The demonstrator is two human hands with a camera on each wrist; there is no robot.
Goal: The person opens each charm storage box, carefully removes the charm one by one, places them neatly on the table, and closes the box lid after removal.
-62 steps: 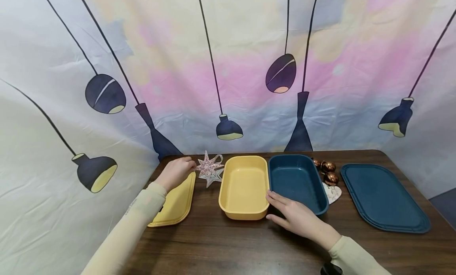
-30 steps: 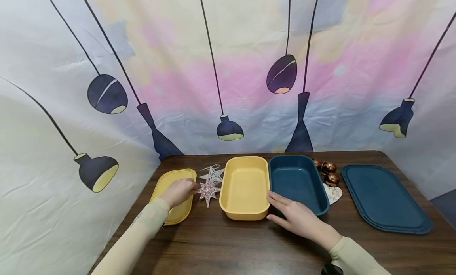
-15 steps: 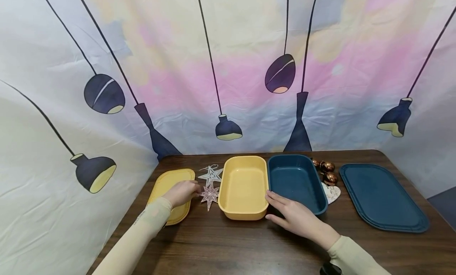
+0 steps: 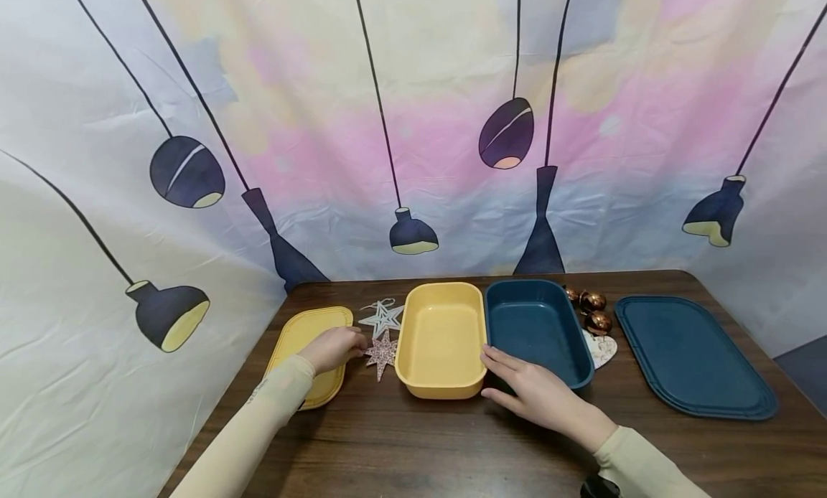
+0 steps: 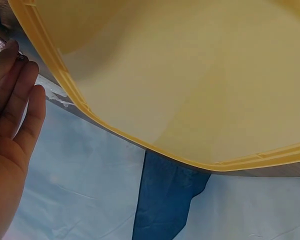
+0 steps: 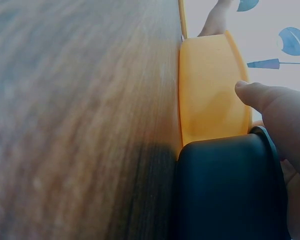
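R hand nearest: fingers straight, tips resting on yellow box's right rim, no grip, prob. steadying it. L hand curled, thumb + fingertips seemingly pinching left side of pink star; exact contact pt hard to see. Star lies betw. yellow lid & yellow box, v. close to box wall; can't tell if touching, or if fully flat on desk.

Step in hand, I'd judge: placing/adjusting pink star by its near-left points. Next move calls for a light, sure pinch: either let go clean w/ star flat, or lift it high enough to clear box wall w/o snagging silver star just behind.

Containers: yellow box & blue box side by side, lids off, nothing seen inside either. Yellow lid flat on desk to the left, partly under L hand in view; blue lid flat at far right, apart from its box. Right of blue box: white heart, partly hidden by box, then copper balls farther back. Behind desk: cloth w/ printed lamps
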